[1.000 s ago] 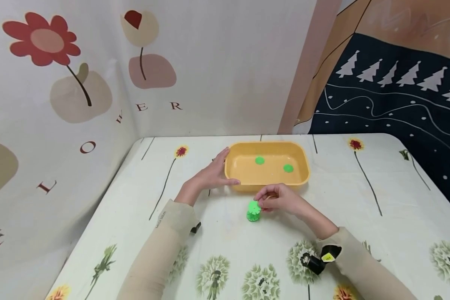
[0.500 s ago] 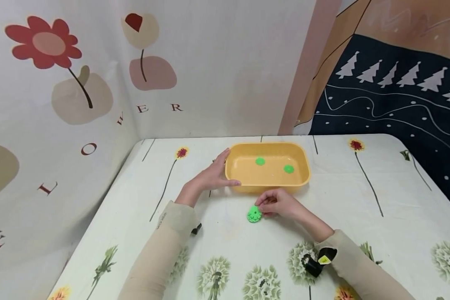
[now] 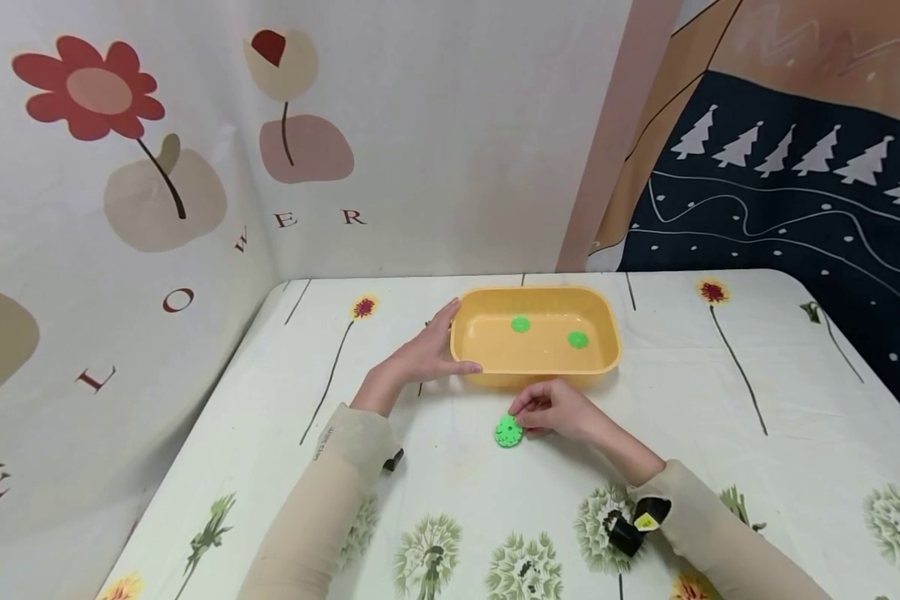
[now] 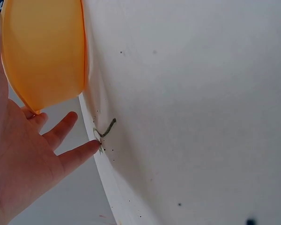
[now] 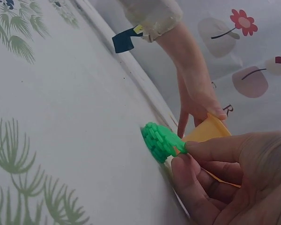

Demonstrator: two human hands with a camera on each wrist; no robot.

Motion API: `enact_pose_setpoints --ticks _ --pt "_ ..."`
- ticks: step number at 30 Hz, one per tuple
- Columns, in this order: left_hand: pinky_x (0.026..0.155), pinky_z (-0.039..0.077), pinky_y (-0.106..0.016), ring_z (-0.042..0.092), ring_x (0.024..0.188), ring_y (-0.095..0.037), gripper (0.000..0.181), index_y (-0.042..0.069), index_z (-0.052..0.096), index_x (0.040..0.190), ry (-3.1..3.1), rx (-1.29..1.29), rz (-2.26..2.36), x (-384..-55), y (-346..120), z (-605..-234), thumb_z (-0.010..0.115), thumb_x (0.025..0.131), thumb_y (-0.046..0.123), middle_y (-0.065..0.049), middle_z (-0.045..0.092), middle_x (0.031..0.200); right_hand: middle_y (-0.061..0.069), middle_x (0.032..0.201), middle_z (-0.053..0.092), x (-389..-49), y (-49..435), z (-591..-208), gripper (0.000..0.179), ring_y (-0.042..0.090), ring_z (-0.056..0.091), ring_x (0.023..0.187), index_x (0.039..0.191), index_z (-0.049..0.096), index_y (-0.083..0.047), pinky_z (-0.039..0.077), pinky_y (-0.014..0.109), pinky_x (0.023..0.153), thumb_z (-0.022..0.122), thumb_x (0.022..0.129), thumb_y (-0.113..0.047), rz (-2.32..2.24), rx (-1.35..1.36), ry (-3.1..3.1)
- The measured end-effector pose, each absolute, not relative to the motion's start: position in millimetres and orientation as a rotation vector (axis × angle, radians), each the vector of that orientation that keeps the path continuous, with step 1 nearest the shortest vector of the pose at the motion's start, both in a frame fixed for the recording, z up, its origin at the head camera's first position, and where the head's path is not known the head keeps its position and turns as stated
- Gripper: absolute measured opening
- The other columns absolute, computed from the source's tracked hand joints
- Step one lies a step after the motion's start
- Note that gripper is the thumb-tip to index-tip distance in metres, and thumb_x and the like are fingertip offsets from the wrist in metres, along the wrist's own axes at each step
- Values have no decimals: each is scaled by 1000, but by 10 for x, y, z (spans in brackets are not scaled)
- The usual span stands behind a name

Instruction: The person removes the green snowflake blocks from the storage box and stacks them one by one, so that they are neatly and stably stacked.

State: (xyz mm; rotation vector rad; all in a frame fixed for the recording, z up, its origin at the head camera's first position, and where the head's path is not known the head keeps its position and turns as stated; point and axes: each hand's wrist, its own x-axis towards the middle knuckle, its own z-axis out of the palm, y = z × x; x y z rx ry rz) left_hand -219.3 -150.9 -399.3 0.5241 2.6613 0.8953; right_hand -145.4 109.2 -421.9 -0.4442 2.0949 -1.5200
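Note:
On the cloth in front of a yellow plastic basin (image 3: 536, 381) stands a small stack of green notched plastic discs (image 5: 154, 143). My right hand (image 3: 558, 408) pinches the edge of the top green disc (image 3: 509, 428) between thumb and fingertips; that disc lies on the stack. In the right wrist view, the other fingers curl below the pinch. At the basin's left end rests my left hand (image 3: 423, 348), thumb along the front rim. The left wrist view has its fingers (image 4: 79, 157) straight and spread, some touching the basin's wall.
Inside the basin lie two more green discs, one left of centre (image 3: 521, 324) and one at the right (image 3: 578, 340). A flower-printed white cloth (image 3: 435, 467) covers the table. Printed curtains (image 3: 435, 150) hang close behind and at the left.
My right hand has lowered the pinched green disc onto the stack, where it now sits flatter. The left hand keeps its place on the basin.

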Motion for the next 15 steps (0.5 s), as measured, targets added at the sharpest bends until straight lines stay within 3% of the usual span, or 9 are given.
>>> enact_pose_setpoints --ticks 15 --pt "124 22 -52 12 157 -26 123 18 -4 161 2658 519 886 -2199 -1511 -4007 78 79 56 0 -2 170 14 87 71 -1465 1114 -4238 15 10 65 70 101 68 12 61 26 68 65 90 1 -1489 -443 2122"
